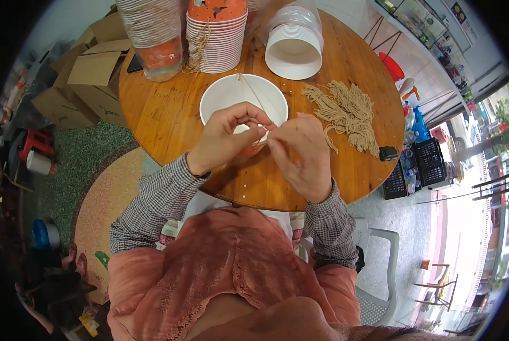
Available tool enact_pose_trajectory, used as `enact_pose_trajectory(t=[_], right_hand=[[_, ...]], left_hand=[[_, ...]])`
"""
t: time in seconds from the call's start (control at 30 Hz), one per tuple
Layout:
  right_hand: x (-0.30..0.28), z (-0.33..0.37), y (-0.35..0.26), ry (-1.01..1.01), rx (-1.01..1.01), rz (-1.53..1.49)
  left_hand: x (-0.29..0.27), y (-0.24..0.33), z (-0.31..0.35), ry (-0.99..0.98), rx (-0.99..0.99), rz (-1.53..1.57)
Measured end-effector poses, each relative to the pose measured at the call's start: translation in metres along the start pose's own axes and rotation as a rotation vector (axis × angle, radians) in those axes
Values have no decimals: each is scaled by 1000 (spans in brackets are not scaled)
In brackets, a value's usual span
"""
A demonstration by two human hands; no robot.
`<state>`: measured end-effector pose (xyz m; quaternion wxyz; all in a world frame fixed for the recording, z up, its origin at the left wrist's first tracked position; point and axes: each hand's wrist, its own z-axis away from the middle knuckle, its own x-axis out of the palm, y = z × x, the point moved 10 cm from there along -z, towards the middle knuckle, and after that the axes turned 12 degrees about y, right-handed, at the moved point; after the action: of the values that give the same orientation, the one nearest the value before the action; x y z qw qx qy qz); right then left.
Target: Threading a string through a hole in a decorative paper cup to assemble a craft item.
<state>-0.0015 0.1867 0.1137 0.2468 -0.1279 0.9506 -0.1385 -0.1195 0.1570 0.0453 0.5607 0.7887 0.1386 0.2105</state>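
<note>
A white-lined paper bucket point(220, 95) with some orange on its outside stands in front of me on the table. From its far rim a thin tan cord point(252, 95) runs across the opening to my fingers. My left hand point(223, 139) pinches the cord near its end, over the bucket's near rim. Close against it, the fingers of my right hand point(305, 150) are also closed on the cord. The very end of the cord is too small to make out between the fingertips. A bundle of loose tan cords point(348, 113) lies right of the bucket.
On the round wooden table point(169, 122), stacked paper buckets point(215, 45) stand at the back, beside a plastic-wrapped stack point(152, 40). Another wrapped white stack point(294, 54) lies tipped toward me. A small black object point(388, 153) sits at the right edge. Cardboard boxes point(98, 74) stand left.
</note>
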Motion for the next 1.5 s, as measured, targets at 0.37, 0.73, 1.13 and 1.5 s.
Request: enact_pose_trajectory(t=[0.37, 0.73, 1.13, 1.5], right_hand=[[44, 29, 70, -65, 909, -769], [52, 46, 71, -27, 904, -729], [30, 24, 41, 75, 422, -216], [15, 14, 25, 143, 220, -107]], left_hand=[[-7, -4, 1, 38, 47, -1], [-11, 12, 3, 55, 218, -120], [-23, 4, 10, 220, 86, -127], [-11, 43, 18, 203, 487, -551]])
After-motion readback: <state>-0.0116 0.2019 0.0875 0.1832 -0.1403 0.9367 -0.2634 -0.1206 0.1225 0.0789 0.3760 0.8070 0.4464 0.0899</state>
